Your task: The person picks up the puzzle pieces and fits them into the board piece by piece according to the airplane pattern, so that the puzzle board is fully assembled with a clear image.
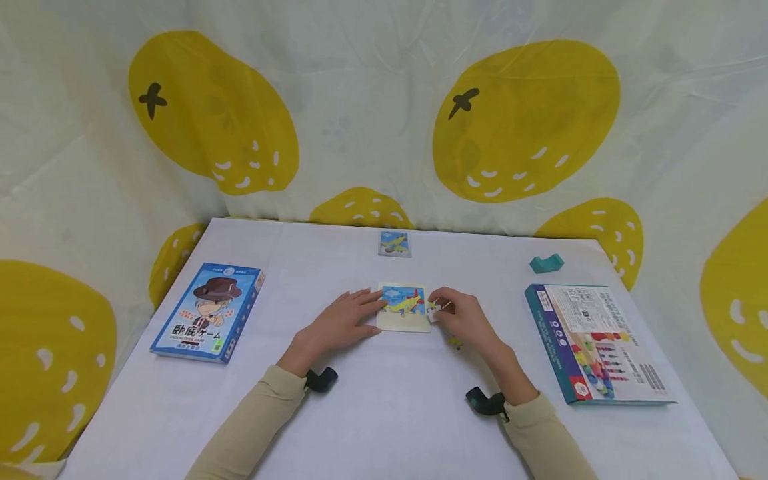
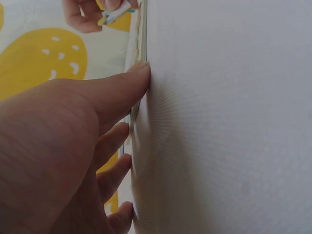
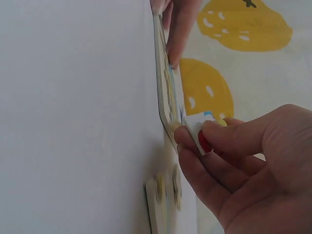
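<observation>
A square puzzle board [image 1: 403, 325] with a yellow airplane picture lies mid-table in the head view. On its left edge rests my left hand [image 1: 343, 321], fingers extended, thumb at the near corner. My right hand [image 1: 467, 321] pinches a small puzzle piece [image 1: 433, 311] just beside the board's right edge. Seen from the right wrist, that puzzle piece [image 3: 196, 127] is white with red, blue and yellow parts, between thumb and fingers. Partly hidden under the right hand, a yellow piece [image 1: 455, 343] lies on the table.
Behind the board lies a small square airplane picture [image 1: 395, 245]. A blue game box [image 1: 207, 312] is at the left, and a larger box [image 1: 600, 343] at the right with a teal curved block [image 1: 547, 263] behind it. A patterned curtain [image 1: 366, 120] hangs beyond the table.
</observation>
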Action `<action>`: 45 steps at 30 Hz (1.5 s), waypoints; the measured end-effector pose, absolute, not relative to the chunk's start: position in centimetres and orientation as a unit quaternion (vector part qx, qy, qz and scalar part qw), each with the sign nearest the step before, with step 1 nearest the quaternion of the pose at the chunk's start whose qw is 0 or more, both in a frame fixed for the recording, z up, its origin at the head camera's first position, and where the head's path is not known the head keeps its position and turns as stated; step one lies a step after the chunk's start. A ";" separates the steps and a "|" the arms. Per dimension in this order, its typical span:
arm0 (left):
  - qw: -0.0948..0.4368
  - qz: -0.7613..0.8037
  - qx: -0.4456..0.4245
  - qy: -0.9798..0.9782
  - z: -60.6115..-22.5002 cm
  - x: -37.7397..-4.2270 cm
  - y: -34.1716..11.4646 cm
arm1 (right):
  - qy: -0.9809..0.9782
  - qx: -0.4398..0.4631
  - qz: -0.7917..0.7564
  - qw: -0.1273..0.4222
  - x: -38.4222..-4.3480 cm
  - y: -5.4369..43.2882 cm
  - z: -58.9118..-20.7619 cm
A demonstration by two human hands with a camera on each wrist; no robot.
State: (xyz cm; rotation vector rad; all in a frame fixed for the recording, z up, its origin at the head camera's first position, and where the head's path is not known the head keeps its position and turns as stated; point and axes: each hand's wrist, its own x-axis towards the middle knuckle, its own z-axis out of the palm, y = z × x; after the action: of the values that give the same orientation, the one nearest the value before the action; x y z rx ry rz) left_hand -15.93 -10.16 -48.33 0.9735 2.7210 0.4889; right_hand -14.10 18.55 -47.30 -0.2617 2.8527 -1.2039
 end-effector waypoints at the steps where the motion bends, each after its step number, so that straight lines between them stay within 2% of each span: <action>1: 0.105 0.165 0.330 0.923 -48.4 -15.9 -10.2 | 0.916 -0.085 -0.393 0.013 -14.2 18.2 -47.4; 6: 0.102 0.162 0.330 0.924 -48.6 -16.0 -10.2 | 0.900 -0.084 -0.427 0.004 -14.6 16.4 -47.6; 13: 0.097 0.167 0.340 0.920 -48.8 -16.3 -10.4 | 0.886 -0.092 -0.454 0.025 -15.1 14.0 -47.9; 23: 0.089 0.181 0.343 0.918 -48.6 -16.1 -10.3 | 0.891 -0.080 -0.448 0.001 -15.4 11.7 -48.4; 45: 0.084 0.182 0.352 0.914 -48.6 -16.1 -10.4 | 0.919 -0.098 -0.381 -0.011 -15.4 10.6 -48.7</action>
State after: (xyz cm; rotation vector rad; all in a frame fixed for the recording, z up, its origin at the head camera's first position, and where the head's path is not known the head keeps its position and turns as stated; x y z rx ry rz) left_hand -16.11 -10.37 -48.56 1.0499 2.7279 0.5425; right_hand -15.43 10.64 -48.73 -0.3101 2.9087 -1.2046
